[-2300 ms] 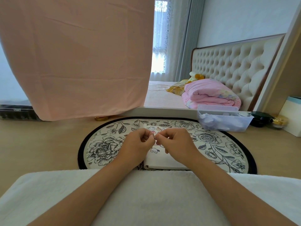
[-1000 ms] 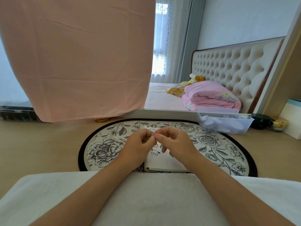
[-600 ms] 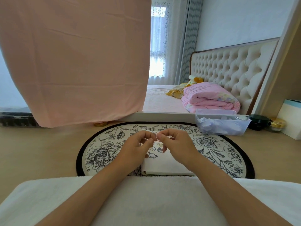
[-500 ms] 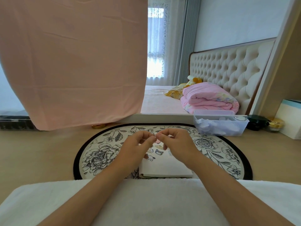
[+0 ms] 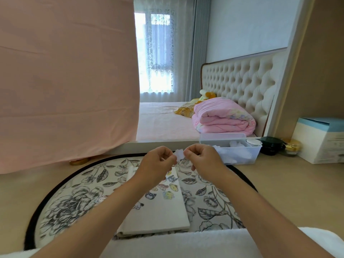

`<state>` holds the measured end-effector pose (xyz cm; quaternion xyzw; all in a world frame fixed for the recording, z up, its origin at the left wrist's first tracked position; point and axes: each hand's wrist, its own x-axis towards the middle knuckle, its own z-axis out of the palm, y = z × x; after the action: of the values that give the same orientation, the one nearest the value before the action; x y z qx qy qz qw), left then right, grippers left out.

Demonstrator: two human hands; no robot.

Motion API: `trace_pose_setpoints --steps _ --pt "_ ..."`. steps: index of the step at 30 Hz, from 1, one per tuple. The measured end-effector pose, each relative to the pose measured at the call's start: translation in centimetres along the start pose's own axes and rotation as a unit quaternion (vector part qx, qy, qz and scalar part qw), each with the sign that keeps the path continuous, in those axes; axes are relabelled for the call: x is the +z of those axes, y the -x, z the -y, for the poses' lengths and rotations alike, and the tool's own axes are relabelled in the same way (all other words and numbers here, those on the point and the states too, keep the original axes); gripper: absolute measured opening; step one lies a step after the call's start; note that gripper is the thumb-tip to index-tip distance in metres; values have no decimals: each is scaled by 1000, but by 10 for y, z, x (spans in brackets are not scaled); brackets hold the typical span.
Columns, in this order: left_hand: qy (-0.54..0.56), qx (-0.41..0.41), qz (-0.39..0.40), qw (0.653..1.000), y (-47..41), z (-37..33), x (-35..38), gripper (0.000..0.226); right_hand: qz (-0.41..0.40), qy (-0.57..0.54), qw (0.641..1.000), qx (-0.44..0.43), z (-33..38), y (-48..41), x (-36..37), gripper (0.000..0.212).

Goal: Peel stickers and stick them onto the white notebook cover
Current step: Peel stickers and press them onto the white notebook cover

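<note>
A floral oval mat (image 5: 78, 192) lies on the tan desk (image 5: 297, 183). Behind it stand a clear plastic bin (image 5: 240, 155), a black jar (image 5: 270, 146) and a white-and-blue box (image 5: 320, 144). A folded pink quilt (image 5: 223, 118) rests on the bed (image 5: 160, 120).

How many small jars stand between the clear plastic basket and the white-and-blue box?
2: a black jar next to the basket, and a gold-lidded jar beside the box. More may hide behind them.
</note>
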<state>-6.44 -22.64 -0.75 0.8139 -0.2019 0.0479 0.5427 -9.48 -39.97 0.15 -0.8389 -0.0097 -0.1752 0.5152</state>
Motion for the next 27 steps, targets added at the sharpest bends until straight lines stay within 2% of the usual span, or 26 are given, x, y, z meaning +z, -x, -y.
trace_pose_setpoints --steps 3,5,8,10,16,19,23,25,27 --pt "-10 -6 20 1000 -19 2 17 15 -46 57 997 -1 -18 -19 -21 14" --pt "-15 -12 34 999 -29 3 29 17 -104 115 988 -10 -29 -30 -35 13" --pt "-14 -23 38 999 -38 3 45 16 -207 261 943 -28 -44 -39 -57 14" --pt "-18 -23 39 999 -42 2 53 17 -237 314 919 -31 -54 -43 -69 16" --pt "-32 -29 45 998 -42 0 67 20 -192 301 934 16 -66 -53 -77 22" --pt "-24 -36 39 998 -37 -3 64 21 -155 280 946 -42 -52 -47 -70 25" --pt "35 -66 31 997 -27 -7 47 22 -20 235 964 -124 -20 -28 -49 16" --pt "73 -93 27 993 -19 -10 35 22 25 245 957 -151 -7 -18 -38 18" --pt "105 -124 29 986 -8 -14 23 22 30 282 940 -190 2 -9 -27 18"
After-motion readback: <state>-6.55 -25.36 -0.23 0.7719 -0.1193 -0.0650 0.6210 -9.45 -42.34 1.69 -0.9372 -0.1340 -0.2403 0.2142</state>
